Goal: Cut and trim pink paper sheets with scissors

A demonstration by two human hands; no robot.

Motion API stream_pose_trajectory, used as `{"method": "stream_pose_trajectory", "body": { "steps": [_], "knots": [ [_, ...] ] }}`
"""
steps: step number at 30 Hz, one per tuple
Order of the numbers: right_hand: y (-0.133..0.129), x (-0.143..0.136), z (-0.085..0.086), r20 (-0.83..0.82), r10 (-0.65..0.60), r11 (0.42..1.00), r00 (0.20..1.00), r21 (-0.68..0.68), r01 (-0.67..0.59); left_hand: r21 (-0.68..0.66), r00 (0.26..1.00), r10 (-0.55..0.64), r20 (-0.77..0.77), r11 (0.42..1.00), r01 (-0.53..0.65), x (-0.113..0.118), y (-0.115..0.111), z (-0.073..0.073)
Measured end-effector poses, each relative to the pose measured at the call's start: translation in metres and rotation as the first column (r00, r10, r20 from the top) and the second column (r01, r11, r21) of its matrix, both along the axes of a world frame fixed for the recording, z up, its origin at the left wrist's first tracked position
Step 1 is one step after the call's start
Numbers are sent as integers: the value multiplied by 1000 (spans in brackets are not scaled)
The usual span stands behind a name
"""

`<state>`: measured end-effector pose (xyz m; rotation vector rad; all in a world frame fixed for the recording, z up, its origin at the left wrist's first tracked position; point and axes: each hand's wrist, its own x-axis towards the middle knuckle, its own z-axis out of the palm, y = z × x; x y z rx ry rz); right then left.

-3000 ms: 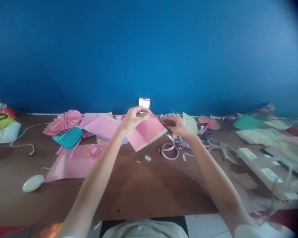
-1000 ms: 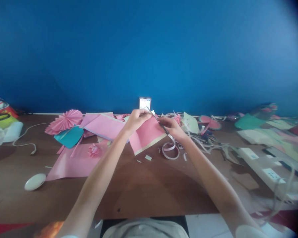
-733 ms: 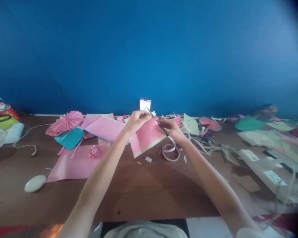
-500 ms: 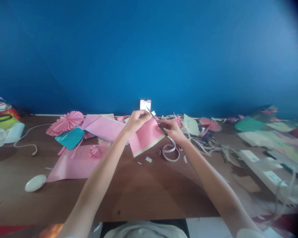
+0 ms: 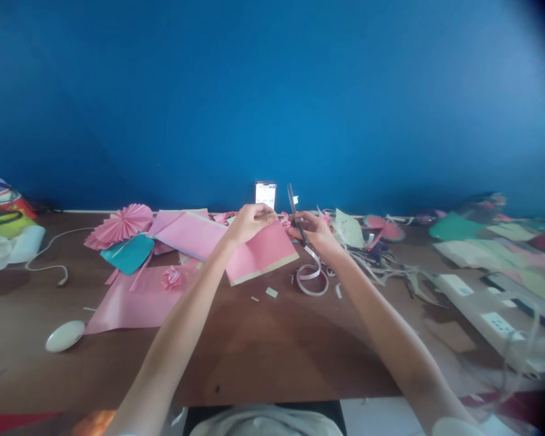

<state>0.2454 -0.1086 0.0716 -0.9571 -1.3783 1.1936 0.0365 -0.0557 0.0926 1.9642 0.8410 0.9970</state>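
Observation:
My left hand (image 5: 249,223) pinches the top of a pink sheet of paper (image 5: 263,254) with a pale strip along its lower edge. Just to the right, my right hand (image 5: 312,230) grips dark scissors (image 5: 292,197), their blades pointing up and away from the sheet. A small pale scrap (image 5: 295,199) shows beside the blades. Below my right hand a coil of white tape or ribbon (image 5: 312,283) lies on the table, one end rising toward the hand. Small paper offcuts (image 5: 271,292) lie under the sheet.
A phone (image 5: 266,192) stands against the blue wall. Left are a pink paper fan (image 5: 125,224), a teal piece (image 5: 129,251), pink sheets (image 5: 127,306) and a white oval object (image 5: 65,336). Right are tangled white strips (image 5: 367,266) and a power strip (image 5: 490,318).
My right hand has drawn the scissors away from the paper and turned the blades more upright. The pink sheet has shifted slightly left with my left hand.

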Motion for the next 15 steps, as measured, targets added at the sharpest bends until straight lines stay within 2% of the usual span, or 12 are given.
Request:
{"method": "stream_pose_trajectory", "body": {
  "steps": [4, 6, 7, 9, 10, 11, 12, 13, 14, 15],
  "knots": [
    [2, -5, -3, 21, -74, 997, 997, -22, 75, -39, 1000, -19, -16, 999, 18, 2, -3, 0],
    [2, -7, -2, 82, -169, 984, 982, 66, 164, -61, 1000, 12, -19, 998, -13, 3, -4, -2],
    [1, -7, -1, 110, -271, 956, 956, 147, 254, -71, 999, 50, -17, 996, -52, 3, -3, -3],
    [1, -4, 0, 88, -519, 824, 850, 315, 471, -79, 989, 148, -11, 986, -149, 2, -1, -7],
    [1, 0, 0, 48, -593, 765, 804, 345, 544, -77, 980, 198, -3, 977, -197, 2, 0, -8],
    [2, 4, 1, 16, -617, 749, 787, 320, 580, -73, 970, 244, 7, 967, -242, 1, 1, -9],
    [3, 8, 1, -1, -576, 793, 818, 241, 559, -70, 959, 282, 20, 957, -280, 1, 3, -10],
    [5, 13, 1, 23, -440, 895, 898, 89, 436, -74, 950, 311, 32, 949, -308, 0, 3, -10],
    [7, 17, 1, 46, -259, 960, 965, -97, 263, -86, 943, 331, 40, 941, -326, -1, 4, -10],
    [9, 20, 1, 18, -167, 965, 986, -201, 168, -107, 938, 344, 39, 935, -338, -2, 4, -9]
  ]
}}
